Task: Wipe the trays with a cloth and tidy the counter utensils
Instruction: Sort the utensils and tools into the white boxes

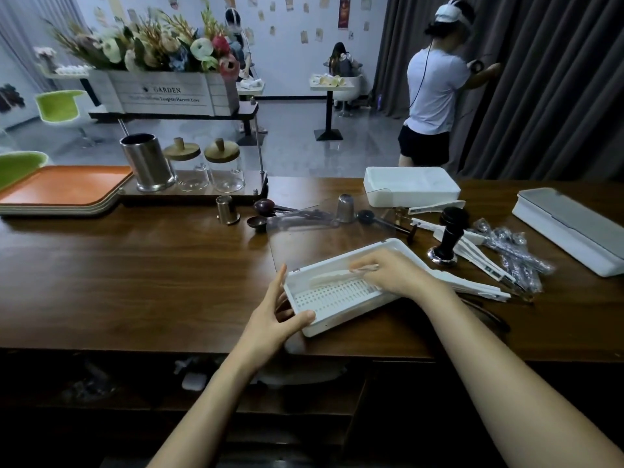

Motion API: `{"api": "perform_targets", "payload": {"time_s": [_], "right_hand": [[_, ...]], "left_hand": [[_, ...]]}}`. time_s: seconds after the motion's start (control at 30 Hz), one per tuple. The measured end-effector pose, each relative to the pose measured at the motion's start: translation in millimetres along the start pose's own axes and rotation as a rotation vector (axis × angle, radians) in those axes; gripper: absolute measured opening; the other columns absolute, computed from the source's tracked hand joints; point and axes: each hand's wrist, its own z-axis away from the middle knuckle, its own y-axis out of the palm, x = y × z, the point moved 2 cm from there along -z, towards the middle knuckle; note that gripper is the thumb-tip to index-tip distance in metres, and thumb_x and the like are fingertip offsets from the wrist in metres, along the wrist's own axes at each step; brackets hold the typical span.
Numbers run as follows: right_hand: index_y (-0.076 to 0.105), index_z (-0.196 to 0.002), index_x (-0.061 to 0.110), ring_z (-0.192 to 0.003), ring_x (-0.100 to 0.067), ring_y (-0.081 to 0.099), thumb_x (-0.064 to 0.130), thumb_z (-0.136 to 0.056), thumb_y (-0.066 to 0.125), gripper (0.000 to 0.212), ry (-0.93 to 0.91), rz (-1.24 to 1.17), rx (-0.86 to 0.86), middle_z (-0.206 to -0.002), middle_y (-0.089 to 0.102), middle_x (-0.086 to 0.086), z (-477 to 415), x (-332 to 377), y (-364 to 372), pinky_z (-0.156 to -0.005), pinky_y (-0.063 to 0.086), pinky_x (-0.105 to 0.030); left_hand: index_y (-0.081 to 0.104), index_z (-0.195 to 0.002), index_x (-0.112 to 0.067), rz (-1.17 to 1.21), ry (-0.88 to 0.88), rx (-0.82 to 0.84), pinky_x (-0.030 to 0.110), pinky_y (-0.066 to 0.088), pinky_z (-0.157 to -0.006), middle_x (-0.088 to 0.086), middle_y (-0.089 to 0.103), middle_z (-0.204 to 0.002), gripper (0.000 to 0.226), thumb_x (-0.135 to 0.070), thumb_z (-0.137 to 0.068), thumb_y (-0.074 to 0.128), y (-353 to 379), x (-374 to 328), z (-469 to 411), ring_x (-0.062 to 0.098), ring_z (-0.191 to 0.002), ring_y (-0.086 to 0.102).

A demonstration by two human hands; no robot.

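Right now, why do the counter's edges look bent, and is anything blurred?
Head view: the wide lens bows the counter and tilts the curtain; the right hand in the white tray is smeared by motion; the left hand is sharper; below the counter it is nearly black.

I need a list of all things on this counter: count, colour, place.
serving trays: a stack, orange on top, far left
glass jars: two, clear with wooden lids, counter's back
steel holder: one, silver, left of the jars
scoops: three, dark, counter middle
tamper: one, black, right of middle
paper packets: several, white, beside the tamper
lidded box: one, white with grey lid, far right
white box: one, white, counter's back
slotted tray: one, white, near edge
left hand: grips the slotted tray's corner
right hand: inside the tray, pinches a white packet
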Motion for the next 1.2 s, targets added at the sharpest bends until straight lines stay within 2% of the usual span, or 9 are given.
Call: {"api": "perform_targets", "payload": {"time_s": [0.23,0.33,0.47,0.6,0.7,0.83,0.97,1.1,1.2], "right_hand": [[0.063,-0.128,0.046,-0.13,-0.018,0.049,0.045,-0.09,0.069,0.039,0.023,-0.126,-0.23,-0.14,0.058,0.006,58,-11,-13,-0.094,0.039,-0.029],[0.062,-0.128,0.049,-0.136,-0.017,0.044,0.05,-0.086,0.071,0.043,0.035,-0.195,-0.261,-0.144,0.055,0.006,74,-17,-15,-0.098,0.033,-0.027],[0.068,-0.124,0.04,-0.137,-0.01,0.043,0.041,-0.088,0.072,0.036,-0.021,-0.327,-0.347,-0.143,0.055,0.003,87,-25,-22,-0.101,0.032,-0.023],[0.074,-0.117,0.033,-0.13,-0.011,0.052,0.039,-0.088,0.072,0.03,0.05,-0.37,-0.547,-0.134,0.064,0.002,94,-66,-41,-0.103,0.04,-0.025],[0.07,-0.125,0.023,-0.124,-0.02,0.058,0.04,-0.088,0.072,0.041,0.132,-0.186,-0.66,-0.13,0.067,-0.001,98,-110,-63,-0.101,0.046,-0.034],[0.037,-0.153,0.023,-0.148,-0.025,0.026,0.053,-0.083,0.073,0.085,0.241,0.046,-0.47,-0.16,0.032,-0.005,85,-157,-81,-0.118,0.025,-0.044],[0.001,-0.159,0.033,-0.153,-0.028,0.004,0.075,-0.069,0.07,0.121,0.31,0.155,-0.224,-0.167,-0.001,-0.004,70,-179,-82,-0.119,0.015,-0.055],[-0.01,-0.157,0.036,-0.152,-0.035,0.008,0.071,-0.065,0.076,0.131,0.319,0.151,-0.142,-0.167,0.0,-0.011,63,-188,-82,-0.118,0.016,-0.056],[-0.008,-0.157,0.037,-0.148,-0.037,0.019,0.07,-0.065,0.078,0.13,0.294,0.144,-0.163,-0.163,0.019,-0.011,64,-190,-84,-0.115,0.026,-0.054]], "left_hand": [[0.021,-0.157,-0.054,-0.053,0.007,0.04,0.018,0.035,-0.111,-0.027,0.031,-0.159,0.099,-0.04,-0.082,0.084,1,-2,1,-0.008,-0.141,0.037],[0.034,-0.155,-0.044,-0.16,0.055,-0.01,0.026,0.029,-0.12,-0.02,0.011,-0.164,0.076,-0.026,-0.093,0.074,9,-10,0,0.0,-0.15,0.023],[0.039,-0.154,-0.034,-0.332,0.096,-0.155,0.03,0.028,-0.117,-0.017,0.011,-0.163,0.058,-0.026,-0.101,0.062,31,-24,2,0.001,-0.151,0.016],[0.03,-0.158,-0.03,-0.368,0.092,-0.237,0.021,0.023,-0.105,-0.022,0.018,-0.156,0.08,-0.049,-0.092,0.071,50,-28,1,-0.018,-0.133,0.016],[0.021,-0.162,-0.032,-0.328,0.052,-0.301,0.025,0.017,-0.118,-0.015,0.011,-0.169,0.11,-0.075,-0.073,0.07,55,-23,-2,-0.007,-0.148,0.01],[0.021,-0.162,-0.035,-0.29,0.024,-0.333,0.03,0.017,-0.123,-0.018,0.014,-0.168,0.098,-0.053,-0.082,0.074,59,-21,-7,0.0,-0.151,0.016],[0.024,-0.16,-0.039,-0.322,-0.001,-0.341,0.028,0.018,-0.119,-0.02,0.01,-0.167,0.094,-0.049,-0.082,0.075,58,-22,-12,-0.002,-0.148,0.016],[0.031,-0.157,-0.043,-0.319,0.016,-0.444,0.027,0.025,-0.116,-0.02,0.02,-0.166,0.082,-0.046,-0.087,0.074,59,-19,-8,-0.003,-0.146,0.023],[0.037,-0.154,-0.043,-0.284,0.029,-0.483,0.028,0.036,-0.11,-0.038,0.042,-0.145,0.069,-0.047,-0.091,0.066,68,-21,-3,-0.005,-0.133,0.044]]}}
